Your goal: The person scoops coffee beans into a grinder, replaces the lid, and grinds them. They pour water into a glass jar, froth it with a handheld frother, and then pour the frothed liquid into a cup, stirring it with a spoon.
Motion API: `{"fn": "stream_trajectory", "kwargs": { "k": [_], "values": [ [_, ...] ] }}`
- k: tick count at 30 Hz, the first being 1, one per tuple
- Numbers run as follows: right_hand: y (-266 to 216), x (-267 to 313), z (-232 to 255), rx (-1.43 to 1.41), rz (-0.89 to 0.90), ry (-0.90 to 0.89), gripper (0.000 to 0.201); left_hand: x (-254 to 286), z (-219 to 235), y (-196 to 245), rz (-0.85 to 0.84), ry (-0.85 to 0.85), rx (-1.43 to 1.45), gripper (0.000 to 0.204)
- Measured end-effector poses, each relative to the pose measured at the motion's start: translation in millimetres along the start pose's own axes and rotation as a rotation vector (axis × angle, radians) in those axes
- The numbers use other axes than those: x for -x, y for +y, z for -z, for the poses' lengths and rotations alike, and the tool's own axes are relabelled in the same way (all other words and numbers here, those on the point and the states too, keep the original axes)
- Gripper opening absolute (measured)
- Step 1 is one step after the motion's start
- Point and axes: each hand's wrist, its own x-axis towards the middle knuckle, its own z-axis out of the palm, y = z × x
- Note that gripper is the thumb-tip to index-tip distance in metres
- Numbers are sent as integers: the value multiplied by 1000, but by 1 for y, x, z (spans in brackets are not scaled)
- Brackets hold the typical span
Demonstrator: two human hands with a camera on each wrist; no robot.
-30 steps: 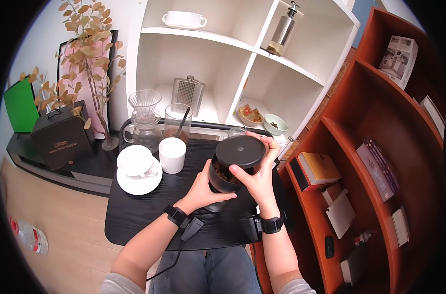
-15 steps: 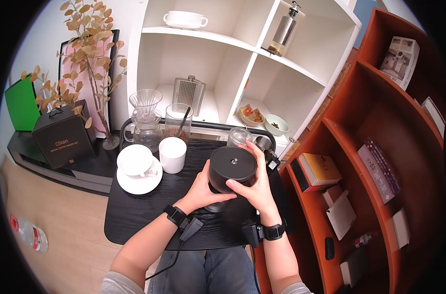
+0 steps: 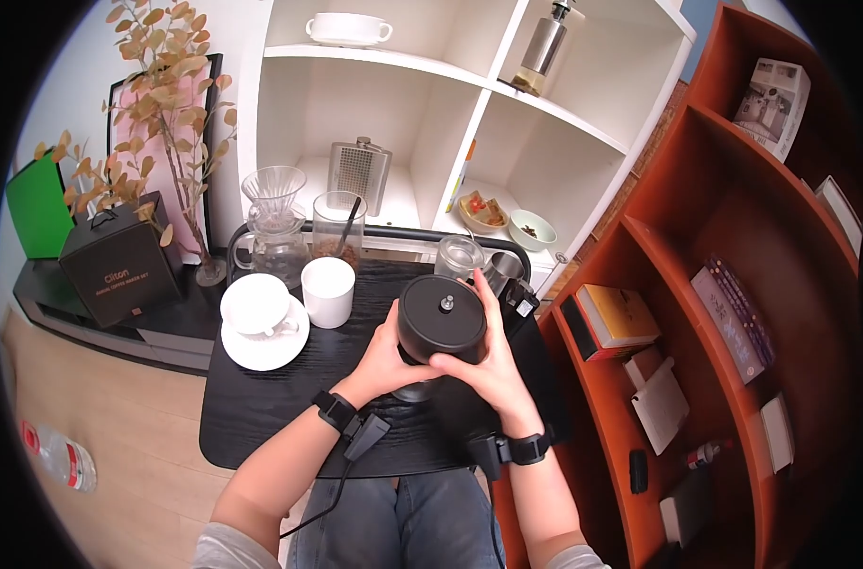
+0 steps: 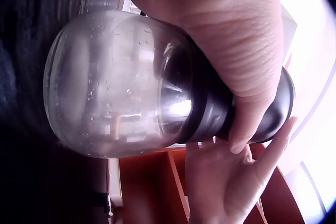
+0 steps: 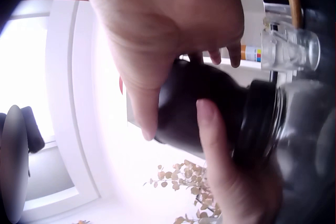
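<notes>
A black grinder (image 3: 441, 318) with a round lid and a small metal post on top stands upright on the black table (image 3: 289, 427). My left hand (image 3: 382, 360) grips its narrow black middle from the left, thumb across the near side. On the right, my right hand (image 3: 493, 370) grips the upper black part, with its thumb on the near side and fingers round the far side. In the left wrist view the clear glass base (image 4: 115, 87) shows water droplets inside or on it. The beans seen earlier are hidden under the lid.
Left of the hands are a white cup on a saucer (image 3: 265, 349), a white mug (image 3: 328, 292), a glass dripper and server (image 3: 278, 251), and a tall glass (image 3: 339, 228). Behind the grinder stand a small glass pitcher (image 3: 459, 257) and a metal cup (image 3: 501, 270).
The black lid, tilted above the bean-filled top one second ago, now sits flat on it. My right hand has come down with it, and the head view has shifted slightly.
</notes>
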Motion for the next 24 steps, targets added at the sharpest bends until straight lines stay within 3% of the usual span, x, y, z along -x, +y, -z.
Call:
{"fn": "stream_trajectory", "kwargs": {
  "k": [3, 4, 6, 7, 8, 10, 12, 16, 20, 24],
  "values": [
    [1, 10, 38, 192, 6, -82, 122, -1, 1, 9, -32, -2, -122, 84],
    [-4, 15, 46, 136, -1, -37, 115, -2, 1, 11, -28, -3, -116, 84],
    [-11, 27, 68, 308, -150, -36, 102, -2, 1, 13, 22, -29, -103, 85],
    [-12, 34, 71, 478, -126, 2, 81, -1, 1, 11, 26, -24, -107, 84],
    [-9, 43, 75, 483, -130, 1, 81, -1, 1, 11, 27, -23, -101, 84],
    [3, 60, 80, 718, -259, -91, 62, -1, 1, 13, 41, -28, -100, 84],
    [8, 71, 74, 783, -375, -104, 50, -2, 1, 13, 40, -27, -85, 84],
    [15, 78, 63, 942, -469, -136, 35, -2, 1, 12, 41, -31, -56, 84],
    [22, 76, 59, 918, -415, -139, 24, -1, 2, 9, 32, -29, -74, 85],
    [-17, 41, 48, 722, -100, 156, 23, -2, 2, 10, 31, -28, -73, 87]
  ]
}}
